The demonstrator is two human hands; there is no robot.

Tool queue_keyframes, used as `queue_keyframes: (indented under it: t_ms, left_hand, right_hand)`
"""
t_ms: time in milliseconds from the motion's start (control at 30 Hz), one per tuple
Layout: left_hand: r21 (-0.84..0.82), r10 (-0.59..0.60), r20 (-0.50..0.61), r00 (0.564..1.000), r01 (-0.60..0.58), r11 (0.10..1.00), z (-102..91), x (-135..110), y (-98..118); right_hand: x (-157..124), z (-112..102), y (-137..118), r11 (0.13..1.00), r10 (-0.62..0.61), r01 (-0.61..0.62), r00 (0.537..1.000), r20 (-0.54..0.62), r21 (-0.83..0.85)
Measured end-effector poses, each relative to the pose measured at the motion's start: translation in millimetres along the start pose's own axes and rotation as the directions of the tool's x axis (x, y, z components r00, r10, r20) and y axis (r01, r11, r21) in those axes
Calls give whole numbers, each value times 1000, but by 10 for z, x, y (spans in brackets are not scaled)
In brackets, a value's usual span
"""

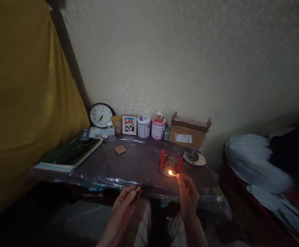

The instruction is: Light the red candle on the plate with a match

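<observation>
My right hand (188,193) pinches a burning match (172,174), its flame close to the right one of two red candles (179,164) (162,159) standing in a small round dish (168,166). My left hand (125,202) is closed near the table's front edge, fingers pinched on a small object that looks like a matchbox (138,188). A second dish (193,157) with many spent matches lies just right of the candles.
The dark table (134,164) is wrapped in clear plastic. Along the wall stand a clock (101,115), a jar, a framed picture (129,125), two tubs and a cardboard box (189,133). Books (71,156) lie left; a yellow curtain hangs left; bags pile up right.
</observation>
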State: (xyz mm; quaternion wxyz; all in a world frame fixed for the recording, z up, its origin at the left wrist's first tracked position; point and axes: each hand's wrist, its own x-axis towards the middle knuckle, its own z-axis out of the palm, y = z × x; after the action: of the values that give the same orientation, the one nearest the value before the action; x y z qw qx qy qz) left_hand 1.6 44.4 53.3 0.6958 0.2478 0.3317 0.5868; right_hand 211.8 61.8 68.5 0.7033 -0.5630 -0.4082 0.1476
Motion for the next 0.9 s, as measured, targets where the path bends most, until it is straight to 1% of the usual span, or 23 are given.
queue_keyframes:
  t_ms: [133, 200, 367, 467, 567, 800, 900]
  left_hand:
    - [3, 5, 3, 1000, -5, 1000, 12, -11, 4]
    - [-5, 12, 2, 1000, -12, 1000, 7, -7, -6]
    - [-9, 9, 3, 1000, -9, 1000, -28, 16, -39]
    - [-5, 0, -1, 1000, 0, 1000, -49, 29, -50]
    - [-5, 7, 1, 1000, -7, 1000, -56, 35, -50]
    - [-5, 16, -3, 1000, -16, 1000, -55, 27, -53]
    - [-7, 24, -13, 1000, -24, 1000, -56, 26, -57]
  right_hand:
    - [-12, -8, -22, 997, 71, -70, 997, 16, -38]
    - [-11, -7, -29, 994, 102, -101, 995, 25, -32]
    - [-3, 14, -64, 982, 172, -175, 984, 48, 71]
    - [-7, 20, -91, 970, 214, -220, 975, 64, 100]
    - [-10, 17, -71, 964, 225, -235, 971, 85, 125]
    - [-4, 7, 67, 935, 283, -301, 952, 117, 188]
    - [-8, 3, 65, 937, 275, -292, 955, 114, 191]
